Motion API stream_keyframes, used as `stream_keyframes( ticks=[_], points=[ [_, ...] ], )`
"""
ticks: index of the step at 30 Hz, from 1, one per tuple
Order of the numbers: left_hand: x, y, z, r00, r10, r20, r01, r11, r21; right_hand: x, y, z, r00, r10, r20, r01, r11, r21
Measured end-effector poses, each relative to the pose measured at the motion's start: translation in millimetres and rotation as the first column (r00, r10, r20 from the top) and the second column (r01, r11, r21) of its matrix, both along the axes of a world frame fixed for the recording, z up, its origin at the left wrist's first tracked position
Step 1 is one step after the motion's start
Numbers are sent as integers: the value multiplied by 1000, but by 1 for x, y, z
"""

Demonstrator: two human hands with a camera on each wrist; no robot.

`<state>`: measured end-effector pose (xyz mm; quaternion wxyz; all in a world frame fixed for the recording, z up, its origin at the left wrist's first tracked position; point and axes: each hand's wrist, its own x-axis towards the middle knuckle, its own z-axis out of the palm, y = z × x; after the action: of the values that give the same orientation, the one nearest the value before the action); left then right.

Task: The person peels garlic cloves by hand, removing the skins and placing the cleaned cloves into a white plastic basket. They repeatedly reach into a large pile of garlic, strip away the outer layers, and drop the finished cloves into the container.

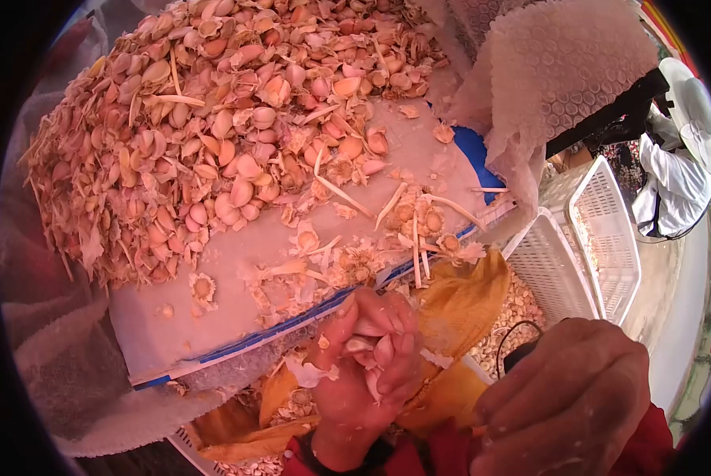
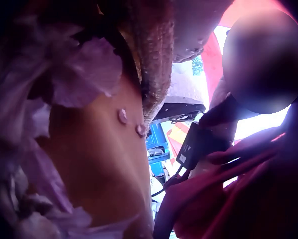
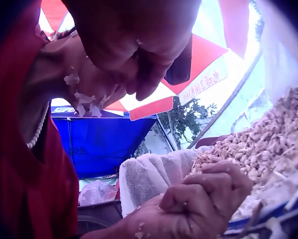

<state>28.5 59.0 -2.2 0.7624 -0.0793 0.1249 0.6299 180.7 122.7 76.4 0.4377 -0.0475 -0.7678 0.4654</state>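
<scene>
Near the bottom middle of the head view, my left hand (image 1: 367, 357) curls its fingers round several garlic cloves (image 1: 369, 349), with papery skin beside them. The same hand shows as a closed fist low in the right wrist view. My right hand (image 1: 565, 397) is to its right, apart from it, back of the hand upward and fingers bent. In the right wrist view those bent fingers (image 3: 144, 74) hang down from the top, and I cannot tell whether they pinch anything. Loose garlic skin (image 2: 84, 69) fills the left side of the left wrist view.
A large heap of garlic cloves (image 1: 244, 127) covers the blue-edged board (image 1: 181, 333), with root ends and stalks at its front. Below are yellow cloth (image 1: 466, 301) and more cloves (image 1: 522, 309). White baskets (image 1: 553, 262) stand right, with a person in white (image 1: 672, 182) beyond. Bubble wrap (image 1: 569, 71) hangs upper right.
</scene>
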Motion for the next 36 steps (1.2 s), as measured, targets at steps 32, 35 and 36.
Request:
stream_keyframes(
  ticks=[32,35,36],
  points=[
    [-4,1,-7,991,134,20,-130,982,-139,-19,48,-36,846,268,-461,-527,549,-648],
    [-2,4,1,984,176,-13,-175,969,-172,-24,33,-22,745,367,-556,-652,576,-493],
    [-5,3,-7,989,147,-17,-148,983,-111,-25,32,-19,714,444,-542,-678,633,-374]
  ],
)
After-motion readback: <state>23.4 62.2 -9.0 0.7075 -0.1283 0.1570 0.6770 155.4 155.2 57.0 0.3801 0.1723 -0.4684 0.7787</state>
